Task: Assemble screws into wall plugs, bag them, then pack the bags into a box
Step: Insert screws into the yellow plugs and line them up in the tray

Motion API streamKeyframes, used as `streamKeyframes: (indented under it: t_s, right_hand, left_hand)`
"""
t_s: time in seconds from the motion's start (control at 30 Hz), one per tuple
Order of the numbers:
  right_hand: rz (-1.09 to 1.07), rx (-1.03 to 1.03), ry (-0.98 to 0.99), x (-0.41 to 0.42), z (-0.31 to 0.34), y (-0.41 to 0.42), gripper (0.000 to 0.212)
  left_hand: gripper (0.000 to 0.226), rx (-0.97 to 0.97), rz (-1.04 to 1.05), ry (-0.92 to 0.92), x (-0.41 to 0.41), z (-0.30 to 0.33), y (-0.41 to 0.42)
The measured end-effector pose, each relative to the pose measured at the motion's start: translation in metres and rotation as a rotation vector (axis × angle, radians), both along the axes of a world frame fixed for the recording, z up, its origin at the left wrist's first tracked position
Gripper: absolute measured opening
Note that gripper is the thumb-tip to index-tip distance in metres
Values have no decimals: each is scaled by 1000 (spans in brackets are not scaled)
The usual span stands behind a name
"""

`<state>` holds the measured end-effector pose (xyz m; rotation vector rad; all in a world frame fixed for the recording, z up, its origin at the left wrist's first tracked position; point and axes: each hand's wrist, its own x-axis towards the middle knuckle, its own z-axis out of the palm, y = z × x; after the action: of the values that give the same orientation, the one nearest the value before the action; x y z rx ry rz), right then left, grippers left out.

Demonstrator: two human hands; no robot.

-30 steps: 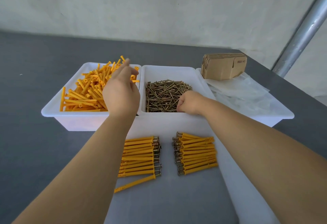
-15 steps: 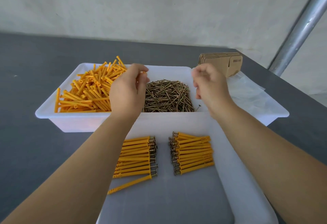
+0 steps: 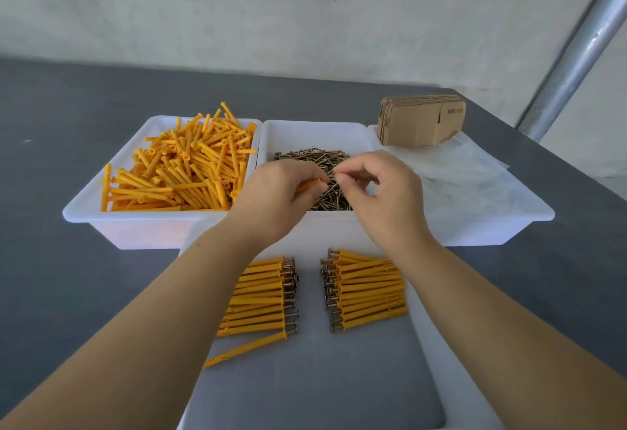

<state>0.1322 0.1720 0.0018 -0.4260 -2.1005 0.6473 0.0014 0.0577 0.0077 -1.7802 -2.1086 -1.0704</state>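
Note:
My left hand (image 3: 274, 198) grips an orange wall plug (image 3: 310, 185), whose open end points right. My right hand (image 3: 383, 192) pinches a screw (image 3: 334, 175) at the plug's mouth; both hands hover over the bin of loose screws (image 3: 315, 158). To the left, a white bin holds a heap of orange wall plugs (image 3: 183, 171). Below my hands, two neat rows of assembled plugs, the left row (image 3: 261, 294) and the right row (image 3: 366, 290), lie in a near white tray (image 3: 427, 338). One assembled plug (image 3: 247, 348) lies askew below the left row.
Flat folded cardboard boxes (image 3: 420, 120) stand at the back right beside clear plastic bags (image 3: 464, 178) in the right bin. A grey table (image 3: 68, 277) carries everything. A metal pole (image 3: 576, 52) slants up at the right.
My left hand lifted a plug out of the plug bin and moved right. My right hand rose from the screw bin with a screw and came in to meet it.

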Motion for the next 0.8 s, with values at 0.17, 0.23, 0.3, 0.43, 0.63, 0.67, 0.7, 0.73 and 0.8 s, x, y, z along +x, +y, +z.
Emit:
streamKeyframes:
  t_s: [0.17,0.23,0.3,0.43,0.63,0.67,0.7,0.73,0.8]
  right_hand:
    - [80,-16,-62,-1,-5,-4,12]
    - [86,44,-57,-1,-4,-5,14]
    - [88,60,-35,-2,-3,-6,21]
    - [222,-155,-23,-5,-1,-19,36]
    - [105,-57,-12,-1,-1,-16,43]
    - [57,13,-49,-1,-1,-14,41]
    - [53,43,-105,-1,-1,-13,40]
    - [86,44,-169,-1,-1,-15,40]
    - [167,48,-256,-3,-3,-20,37]
  left_hand:
    - [15,-50,-52,-19,3,-1,0]
    - [14,-59,-49,-24,2,-1,-2]
    - [15,-48,-46,-15,3,1,-2]
    - [15,-46,-97,-14,13,1,1]
    - [23,69,-9,-250,12,0,-1]
    - [27,80,-10,-310,11,1,-2]
    - [29,82,-19,-336,10,2,-3]
    - [28,79,-34,-339,12,2,-3]
    - [27,75,-60,-333,14,2,-3]
